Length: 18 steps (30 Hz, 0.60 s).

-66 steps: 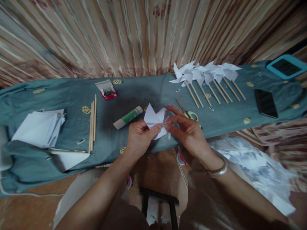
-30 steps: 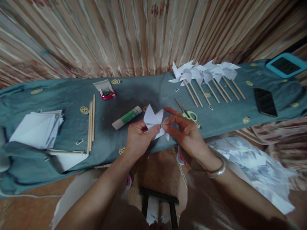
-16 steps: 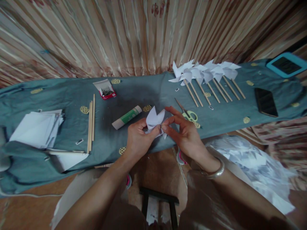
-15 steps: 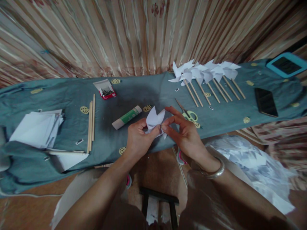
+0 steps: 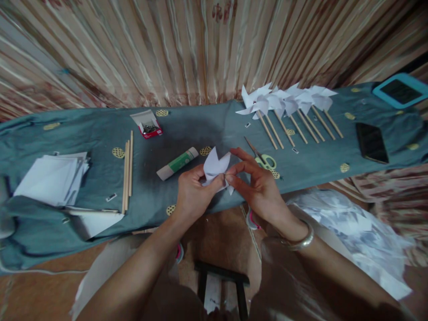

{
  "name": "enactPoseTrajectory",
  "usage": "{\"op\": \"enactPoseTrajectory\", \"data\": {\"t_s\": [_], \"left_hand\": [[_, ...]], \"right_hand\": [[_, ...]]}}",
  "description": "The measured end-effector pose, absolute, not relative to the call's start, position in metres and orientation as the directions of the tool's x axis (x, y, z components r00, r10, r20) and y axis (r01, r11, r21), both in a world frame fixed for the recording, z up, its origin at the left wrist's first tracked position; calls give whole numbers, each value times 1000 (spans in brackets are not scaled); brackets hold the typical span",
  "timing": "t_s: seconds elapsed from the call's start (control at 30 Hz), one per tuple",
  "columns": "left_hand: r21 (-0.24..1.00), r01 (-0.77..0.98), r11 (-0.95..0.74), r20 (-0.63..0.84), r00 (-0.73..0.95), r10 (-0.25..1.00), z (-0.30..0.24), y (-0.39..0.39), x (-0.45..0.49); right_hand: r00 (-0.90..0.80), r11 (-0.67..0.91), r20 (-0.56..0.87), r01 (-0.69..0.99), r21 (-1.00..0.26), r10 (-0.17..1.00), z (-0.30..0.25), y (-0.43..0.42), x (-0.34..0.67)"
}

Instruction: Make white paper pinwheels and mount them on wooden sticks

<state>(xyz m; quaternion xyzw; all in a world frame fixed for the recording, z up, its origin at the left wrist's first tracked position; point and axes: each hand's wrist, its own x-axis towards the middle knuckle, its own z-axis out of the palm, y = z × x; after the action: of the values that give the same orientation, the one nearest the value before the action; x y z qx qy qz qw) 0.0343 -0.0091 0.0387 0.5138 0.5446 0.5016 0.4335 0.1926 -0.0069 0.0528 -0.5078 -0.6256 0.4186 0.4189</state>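
Between my hands, over the table's front edge, is a white paper pinwheel (image 5: 215, 166) with pointed blades standing up. My left hand (image 5: 197, 189) grips it from the left, thumb pressed near its middle. My right hand (image 5: 256, 185) pinches at the pinwheel's centre with thumb and forefinger; whatever small part lies between those fingertips is hidden. Just beyond my left hand lies a green and white glue stick (image 5: 178, 163). Scissors with pale green handles (image 5: 265, 161) rest beyond my right hand.
Finished-looking pinwheels on sticks (image 5: 287, 104) lie in a row at the back right. A red box of pins (image 5: 149, 127), wooden sticks (image 5: 127, 178) and stacked paper (image 5: 50, 178) are to the left. A dark phone (image 5: 372, 142) and a blue-framed device (image 5: 400, 90) lie right. A plastic bag (image 5: 354, 232) stands below.
The hands and pinwheel stay almost in place, with the same grip. The view shifts very slightly.
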Motion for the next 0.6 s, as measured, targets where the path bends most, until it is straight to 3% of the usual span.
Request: {"op": "enactPoseTrajectory", "data": {"t_s": [0.37,0.6], "left_hand": [[993,119,1,13,-115,993,39,-9,34],[999,13,49,-48,-93,994,38,-9,34]], "right_hand": [[-129,158,126,284,-946,984,54,-7,191],[-130,134,103,252,-958,986,52,-6,192]]}}
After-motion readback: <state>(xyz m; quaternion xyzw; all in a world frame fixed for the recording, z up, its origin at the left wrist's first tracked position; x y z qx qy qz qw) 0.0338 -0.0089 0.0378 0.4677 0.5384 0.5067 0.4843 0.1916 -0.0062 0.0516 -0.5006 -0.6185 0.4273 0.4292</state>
